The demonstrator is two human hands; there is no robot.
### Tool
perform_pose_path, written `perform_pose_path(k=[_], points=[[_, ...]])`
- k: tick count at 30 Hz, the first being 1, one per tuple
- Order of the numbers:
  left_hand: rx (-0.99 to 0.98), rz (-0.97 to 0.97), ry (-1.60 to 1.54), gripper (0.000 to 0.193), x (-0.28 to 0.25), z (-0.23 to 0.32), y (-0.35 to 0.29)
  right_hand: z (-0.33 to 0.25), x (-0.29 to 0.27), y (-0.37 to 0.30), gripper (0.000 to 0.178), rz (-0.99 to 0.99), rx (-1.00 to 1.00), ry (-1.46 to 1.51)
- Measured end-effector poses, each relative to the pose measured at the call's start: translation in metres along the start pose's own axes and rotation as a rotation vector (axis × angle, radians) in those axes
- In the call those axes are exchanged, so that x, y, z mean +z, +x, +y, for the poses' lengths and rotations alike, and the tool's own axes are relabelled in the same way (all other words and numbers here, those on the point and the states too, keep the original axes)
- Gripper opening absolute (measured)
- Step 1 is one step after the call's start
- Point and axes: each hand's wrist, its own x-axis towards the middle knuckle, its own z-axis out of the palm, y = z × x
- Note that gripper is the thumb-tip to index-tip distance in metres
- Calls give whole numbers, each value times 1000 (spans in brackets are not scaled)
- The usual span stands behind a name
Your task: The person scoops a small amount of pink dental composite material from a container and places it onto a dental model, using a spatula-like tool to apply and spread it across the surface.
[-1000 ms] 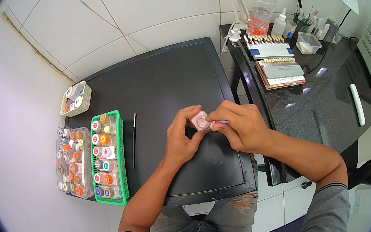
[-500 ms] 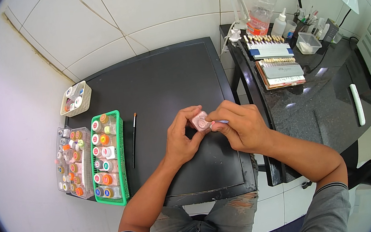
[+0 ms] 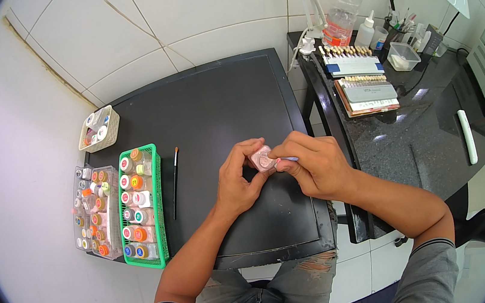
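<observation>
Your work looks partway through, judging by how things sit; the small, clear, pink-tinted jar with a round top (image 3: 262,158) is at the centre of the frame, lifted over the black, smooth-topped desk (image 3: 218,103); your left hand (image 3: 235,179) has its grip wrapped around the jar's side; your right hand (image 3: 316,165) keeps a pinching grip on a slim, pale lavender object (image 3: 292,159), close beside the jar's top; fingers hide most of it, so you can't tell its full shape here.

Picking up both pieces is done; whether the jar is uncapped is too small to tell, and so is how much remains; the thin black brush with an orange-brown tip (image 3: 176,181) lies untouched, left of centre, beside the green plastic basket of capped bottles (image 3: 162,216).
</observation>
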Motion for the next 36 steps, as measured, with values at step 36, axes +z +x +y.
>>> perform_pose_path(k=[36], points=[[58, 68, -26, 57, 2, -9, 0, -1, 0, 0, 21, -25, -66, -19]])
